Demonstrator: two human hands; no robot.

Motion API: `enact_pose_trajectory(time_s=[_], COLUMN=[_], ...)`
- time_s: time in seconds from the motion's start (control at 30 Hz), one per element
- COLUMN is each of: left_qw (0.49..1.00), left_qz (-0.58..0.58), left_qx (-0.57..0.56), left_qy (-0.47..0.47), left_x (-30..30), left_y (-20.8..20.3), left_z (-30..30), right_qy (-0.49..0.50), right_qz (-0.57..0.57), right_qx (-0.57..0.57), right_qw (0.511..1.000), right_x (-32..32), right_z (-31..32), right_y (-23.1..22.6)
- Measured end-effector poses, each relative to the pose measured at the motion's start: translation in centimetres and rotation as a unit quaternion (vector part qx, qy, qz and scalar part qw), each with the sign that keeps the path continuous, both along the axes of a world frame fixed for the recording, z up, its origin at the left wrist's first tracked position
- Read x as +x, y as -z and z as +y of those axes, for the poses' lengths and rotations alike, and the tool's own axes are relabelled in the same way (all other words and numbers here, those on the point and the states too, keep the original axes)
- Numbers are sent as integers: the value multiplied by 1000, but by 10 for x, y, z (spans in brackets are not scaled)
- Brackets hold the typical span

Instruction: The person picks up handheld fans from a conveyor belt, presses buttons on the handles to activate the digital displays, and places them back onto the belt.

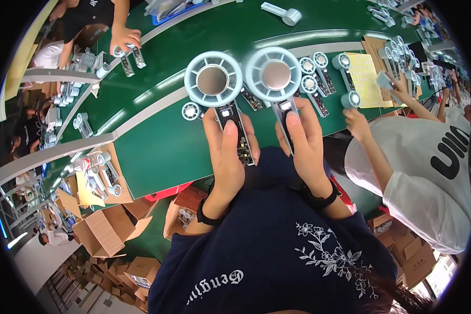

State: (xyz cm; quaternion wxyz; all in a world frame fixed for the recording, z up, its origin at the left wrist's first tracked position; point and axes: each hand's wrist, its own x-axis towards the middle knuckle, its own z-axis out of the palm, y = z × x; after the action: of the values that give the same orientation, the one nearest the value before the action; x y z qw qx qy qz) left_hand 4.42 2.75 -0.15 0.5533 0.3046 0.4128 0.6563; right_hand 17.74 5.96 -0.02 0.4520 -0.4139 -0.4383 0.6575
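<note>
My left hand (226, 159) is closed round the dark handle of a handheld fan (212, 80), my thumb on its exposed circuit board. In my right hand (310, 144) is a second handheld fan (276, 75), gripped the same way. Both have pale blue ring heads with round metallic centres, raised side by side above the table. A white light glows on each board. Behind them a partly hidden board (252, 98) and a small fan head (190, 110) rest on the green table (162, 157). Several more unfinished-looking fans (309, 85) lie to the right.
A co-worker's hand (357, 124) at the right holds a fan (350, 99) beside a yellow sheet (365, 78). Across the table, another person's hand (125, 39) grips fan parts. A cardboard tray (121, 175) sits at the left edge; an open carton (102, 230) stands below.
</note>
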Motion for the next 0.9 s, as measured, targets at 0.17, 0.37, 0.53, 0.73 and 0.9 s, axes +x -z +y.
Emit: enact_pose_trajectory(time_s=[0.17, 0.37, 0.53, 0.73, 0.9], left_qw=[1000, 999, 998, 993, 980], left_qz=[16, 41, 45, 6, 6], left_qx=[21, 7, -3, -84, -150], left_qy=[-15, -15, 32, 87, 133], left_x=[1, 9, 25, 63, 97], left_y=[3, 11, 24, 52, 81], left_z=[9, 28, 47, 78, 95], right_qy=[72, 142, 182, 252, 322], right_qz=[-6, -41, -59, -42, -75], right_qx=[63, 162, 127, -9, -67], right_qw=[995, 976, 973, 967, 941], right_x=[9, 26, 43, 86, 124], right_z=[8, 23, 33, 46, 63], right_y=[10, 19, 37, 75, 106])
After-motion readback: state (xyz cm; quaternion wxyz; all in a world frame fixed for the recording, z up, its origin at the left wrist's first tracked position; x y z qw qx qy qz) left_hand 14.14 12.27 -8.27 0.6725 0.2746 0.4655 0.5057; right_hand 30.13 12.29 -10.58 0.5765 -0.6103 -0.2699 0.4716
